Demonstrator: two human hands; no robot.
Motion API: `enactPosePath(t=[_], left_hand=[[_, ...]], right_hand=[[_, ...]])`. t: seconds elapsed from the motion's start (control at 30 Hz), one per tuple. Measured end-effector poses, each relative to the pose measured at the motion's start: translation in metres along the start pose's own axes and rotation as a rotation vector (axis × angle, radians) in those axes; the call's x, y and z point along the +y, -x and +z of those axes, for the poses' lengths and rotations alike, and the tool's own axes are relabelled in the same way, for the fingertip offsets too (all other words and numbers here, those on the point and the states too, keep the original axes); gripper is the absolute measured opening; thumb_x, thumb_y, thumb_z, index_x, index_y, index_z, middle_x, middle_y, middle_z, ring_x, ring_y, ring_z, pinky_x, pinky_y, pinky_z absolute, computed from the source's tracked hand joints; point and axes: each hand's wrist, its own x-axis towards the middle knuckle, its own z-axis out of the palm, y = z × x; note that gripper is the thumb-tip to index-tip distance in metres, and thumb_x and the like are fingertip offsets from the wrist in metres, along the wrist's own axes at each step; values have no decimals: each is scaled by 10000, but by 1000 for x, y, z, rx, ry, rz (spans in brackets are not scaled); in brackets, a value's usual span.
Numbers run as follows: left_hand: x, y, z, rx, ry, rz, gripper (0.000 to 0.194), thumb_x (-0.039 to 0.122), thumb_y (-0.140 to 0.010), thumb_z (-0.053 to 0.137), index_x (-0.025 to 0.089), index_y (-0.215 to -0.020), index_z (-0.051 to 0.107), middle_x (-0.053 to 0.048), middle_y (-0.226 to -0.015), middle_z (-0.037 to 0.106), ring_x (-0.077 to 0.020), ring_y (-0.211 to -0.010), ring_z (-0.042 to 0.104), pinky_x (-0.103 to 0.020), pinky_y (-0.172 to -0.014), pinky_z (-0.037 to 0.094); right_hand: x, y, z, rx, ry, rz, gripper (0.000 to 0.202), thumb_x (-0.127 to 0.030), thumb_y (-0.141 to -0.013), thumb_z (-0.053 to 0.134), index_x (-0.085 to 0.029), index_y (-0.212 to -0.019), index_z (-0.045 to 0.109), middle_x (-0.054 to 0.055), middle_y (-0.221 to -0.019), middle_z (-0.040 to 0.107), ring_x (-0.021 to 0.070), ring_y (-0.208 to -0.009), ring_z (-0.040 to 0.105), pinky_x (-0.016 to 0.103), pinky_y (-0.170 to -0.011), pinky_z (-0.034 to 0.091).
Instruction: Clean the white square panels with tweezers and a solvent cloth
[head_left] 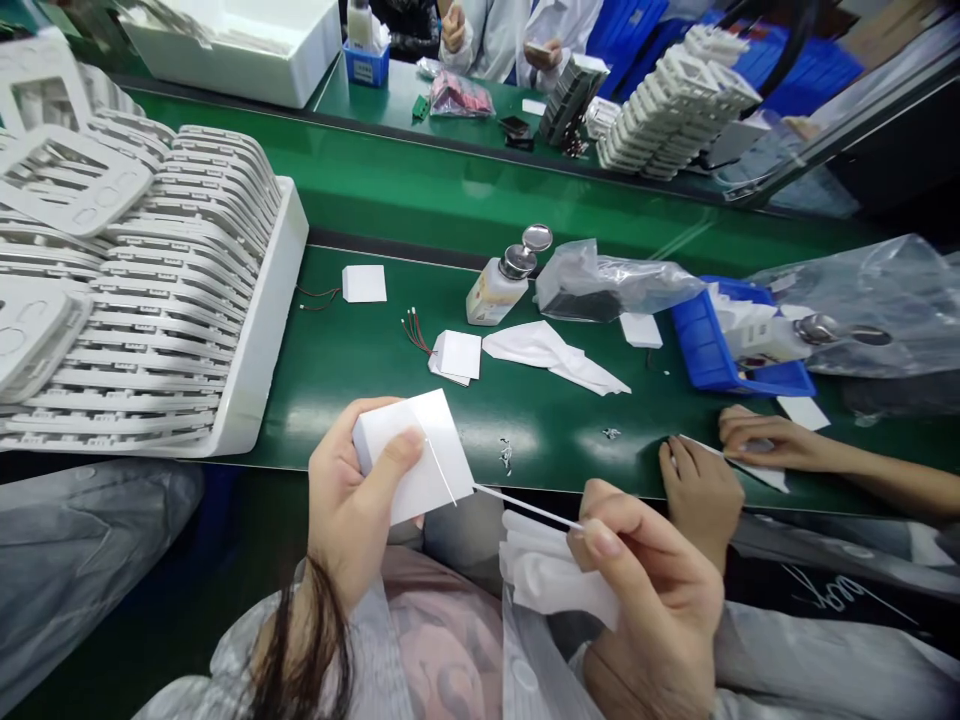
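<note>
In my left hand (367, 480) I grip a flat white square panel (431, 475), thumb pressed on its face and fingers behind it. A thin pale line crosses the panel near its right side. My right hand (637, 590) pinches one end of a thin white strip (529, 505) between thumb and finger. The strip's other end meets the panel's lower right corner; whether it is attached there I cannot tell. A crumpled white cloth (551, 575) hangs beneath the strip, against my right hand. Beyond my hands lie white panels (457, 355) with thin red and dark wires.
A white bin (277, 300) of stacked plastic frames stands left. Ahead are a pump bottle (496, 290), a white wipe (555, 355) and small scraps (506, 457). To the right are a blue tray (701, 345) and a co-worker's hands (701, 490). Another person stands across the bench.
</note>
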Motion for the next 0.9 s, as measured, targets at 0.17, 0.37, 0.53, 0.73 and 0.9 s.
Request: enactPosePath(t=[0.17, 0.37, 0.53, 0.73, 0.9], left_hand=[[0, -5, 5, 14, 12, -5, 230, 329, -716, 749, 187, -855, 633, 43, -601, 569, -99, -406, 560, -133, -268, 402], [0, -9, 10, -2, 17, -41, 270, 336, -700, 758, 172, -867, 624, 22, -626, 594, -114, -427, 574, -146, -283, 404], [-4, -21, 5, 161, 21, 137, 222, 288, -700, 756, 189, -852, 627, 47, -622, 579, -98, -420, 549, -151, -279, 402], [-8, -22, 8, 113, 7, 121, 204, 297, -730, 744, 199, -870, 633, 41, -650, 591, -97, -440, 551, -152, -285, 410], [-7, -16, 14, 62, -5, 80, 200, 303, -744, 735, 196, -872, 624, 34, -662, 590, -93, -468, 555, -145, -331, 428]], right_hand=[[2, -2, -4, 16, 19, -9, 276, -281, -874, 604, -183, -626, 534, -15, -585, 390, 119, -547, 373, 248, -466, 262], [7, -2, -10, 2, 20, -18, 260, -251, -874, 595, -190, -630, 529, -15, -585, 376, 125, -547, 380, 254, -468, 267], [8, 3, -13, 221, -78, -57, 228, -221, -869, 594, -196, -651, 534, -20, -614, 331, 121, -545, 324, 263, -469, 214], [14, -6, -12, 162, 94, -27, 154, -254, -868, 628, -202, -724, 632, -10, -628, 444, 111, -535, 406, 247, -446, 275], [22, -15, 0, 12, 241, -27, 121, -313, -852, 652, -238, -900, 734, -10, -644, 492, 115, -545, 452, 237, -448, 324]])
